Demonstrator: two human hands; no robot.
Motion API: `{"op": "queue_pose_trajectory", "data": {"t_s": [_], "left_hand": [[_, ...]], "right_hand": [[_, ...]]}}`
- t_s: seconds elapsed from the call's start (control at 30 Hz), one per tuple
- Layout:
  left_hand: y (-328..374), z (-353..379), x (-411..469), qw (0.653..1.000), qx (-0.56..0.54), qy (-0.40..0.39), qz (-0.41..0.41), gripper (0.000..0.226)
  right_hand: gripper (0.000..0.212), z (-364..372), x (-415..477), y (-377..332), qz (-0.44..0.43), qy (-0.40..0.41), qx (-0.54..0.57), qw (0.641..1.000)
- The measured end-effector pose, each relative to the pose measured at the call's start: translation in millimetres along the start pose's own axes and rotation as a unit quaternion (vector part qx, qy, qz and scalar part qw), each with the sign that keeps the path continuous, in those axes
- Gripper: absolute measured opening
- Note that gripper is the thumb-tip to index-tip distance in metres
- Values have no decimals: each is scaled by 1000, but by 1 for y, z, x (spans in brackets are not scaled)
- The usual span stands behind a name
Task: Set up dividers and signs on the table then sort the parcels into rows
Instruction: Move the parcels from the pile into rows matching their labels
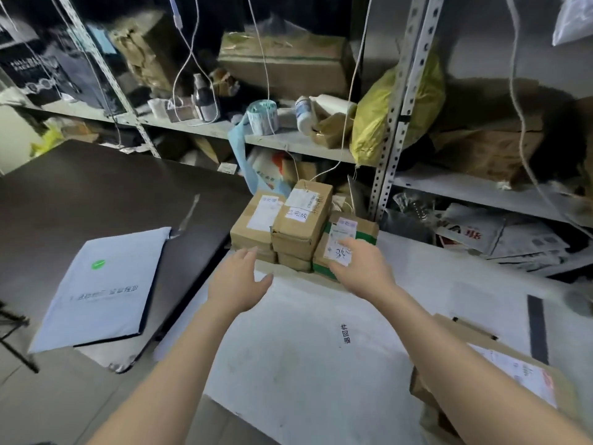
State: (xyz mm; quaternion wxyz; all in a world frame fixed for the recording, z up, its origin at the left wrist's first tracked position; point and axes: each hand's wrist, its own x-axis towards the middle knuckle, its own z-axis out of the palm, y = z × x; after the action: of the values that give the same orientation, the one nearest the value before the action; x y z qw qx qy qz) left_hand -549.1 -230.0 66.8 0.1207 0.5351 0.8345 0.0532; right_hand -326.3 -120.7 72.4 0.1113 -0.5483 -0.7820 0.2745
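Note:
Several cardboard parcels (301, 220) stand stacked at the far edge of the white table (305, 364). A box with green tape and a white label (340, 242) sits at the stack's right. My left hand (239, 284) hovers open just in front of the left parcels, touching nothing. My right hand (364, 268) reaches the green-taped box, fingers spread at its label; whether they touch it I cannot tell. Printed black characters (346, 334) mark the white table. A black strip (537, 329) lies on the table at the right.
A pale poly mailer (99, 284) lies on the dark table (80, 194) at the left. Another labelled cardboard box (500, 374) sits at the near right. Metal shelving (394, 130) behind holds boxes, bottles, a label roll and a yellow bag (391, 104). Cords hang down.

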Motion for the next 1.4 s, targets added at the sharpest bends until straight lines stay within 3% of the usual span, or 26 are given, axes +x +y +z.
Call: {"op": "queue_pose_trajectory", "data": {"t_s": [0.1,0.27,0.37,0.53,0.7,1.07,1.4], "left_hand": [[-11,5,44,992,-116,-38,-21,67],[-13,17,110,943,-324,-72,-32,58],[-15,30,146,921,-381,-82,-2,42],[-16,47,183,877,-457,-137,49,36],[-22,52,185,859,-483,-154,63,38],[25,-3,110,832,-505,-121,197,35],[126,-11,-79,777,-537,-130,303,35]], "right_hand": [[59,20,38,-14,49,-18,101,993],[66,57,93,-36,133,-9,197,971],[64,78,114,-52,197,12,247,949],[43,96,127,-72,249,49,291,923],[40,102,119,-78,267,88,330,901],[36,47,24,-75,236,212,361,877],[29,-39,-175,-21,194,331,281,880]]}}
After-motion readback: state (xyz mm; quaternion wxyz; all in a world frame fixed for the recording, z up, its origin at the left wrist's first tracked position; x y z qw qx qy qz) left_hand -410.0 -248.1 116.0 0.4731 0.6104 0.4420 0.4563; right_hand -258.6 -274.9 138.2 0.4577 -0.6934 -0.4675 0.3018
